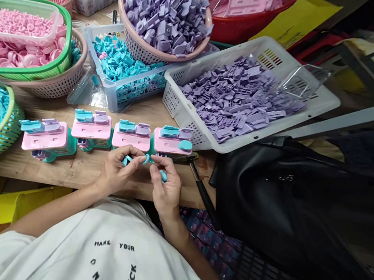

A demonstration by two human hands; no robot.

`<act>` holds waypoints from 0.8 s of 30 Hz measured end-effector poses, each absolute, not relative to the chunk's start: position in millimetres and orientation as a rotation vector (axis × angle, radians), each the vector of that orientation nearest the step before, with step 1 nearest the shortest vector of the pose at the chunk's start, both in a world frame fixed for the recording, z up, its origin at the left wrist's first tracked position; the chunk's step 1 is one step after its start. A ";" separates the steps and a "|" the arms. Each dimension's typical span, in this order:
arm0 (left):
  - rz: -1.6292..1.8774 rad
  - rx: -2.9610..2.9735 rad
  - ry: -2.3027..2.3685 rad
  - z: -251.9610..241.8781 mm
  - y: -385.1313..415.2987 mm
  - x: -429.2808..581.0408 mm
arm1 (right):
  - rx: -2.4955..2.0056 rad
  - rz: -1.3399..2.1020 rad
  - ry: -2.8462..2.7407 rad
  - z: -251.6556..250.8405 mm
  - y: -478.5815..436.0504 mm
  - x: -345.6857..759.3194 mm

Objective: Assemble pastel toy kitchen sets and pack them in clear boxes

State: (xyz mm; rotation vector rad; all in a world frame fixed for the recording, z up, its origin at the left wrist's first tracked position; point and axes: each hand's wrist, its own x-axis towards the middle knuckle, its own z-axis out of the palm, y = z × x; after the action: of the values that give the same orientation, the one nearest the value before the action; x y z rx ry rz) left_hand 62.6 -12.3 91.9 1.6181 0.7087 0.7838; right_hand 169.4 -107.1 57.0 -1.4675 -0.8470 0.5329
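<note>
Above the worktop (81, 170), pinching small turquoise parts (163, 176) in both hands (116, 166) (169, 192), with long axes too covered to tell. Facing a left-to-right row of pink-topped toys (130, 141).

The one camera here is worn on the head, peering forward and steeply down over the white shirt (55, 251), close to the left hand (116, 170) and right hand (167, 191), across the table (79, 172) to the far red bowl (237, 31).

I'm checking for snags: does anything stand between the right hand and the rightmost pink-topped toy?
Nothing visible stands between the right hand and the rightmost pink-topped toy. The black-handled tool lies off to the right, its head near that toy.
</note>
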 end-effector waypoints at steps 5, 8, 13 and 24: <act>0.828 1.426 0.776 91.4 -11.1 64.9 | -1.485 0.260 -0.977 60.8 -88.5 178.4; 0.864 1.346 0.832 86.8 -7.2 61.1 | -1.573 0.116 -1.256 69.9 -73.0 197.8; 0.773 1.003 0.839 88.3 1.3 47.9 | -1.715 -0.006 -1.772 83.6 -50.8 223.2; 0.463 0.700 0.728 114.3 23.2 20.0 | -1.670 -0.111 -1.755 73.4 -48.5 216.5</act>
State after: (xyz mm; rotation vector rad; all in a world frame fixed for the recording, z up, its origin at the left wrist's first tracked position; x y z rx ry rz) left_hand 20.0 23.2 114.3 0.7001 0.7277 0.4627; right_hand 216.5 -48.5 73.4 -1.6698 -1.7548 -0.1109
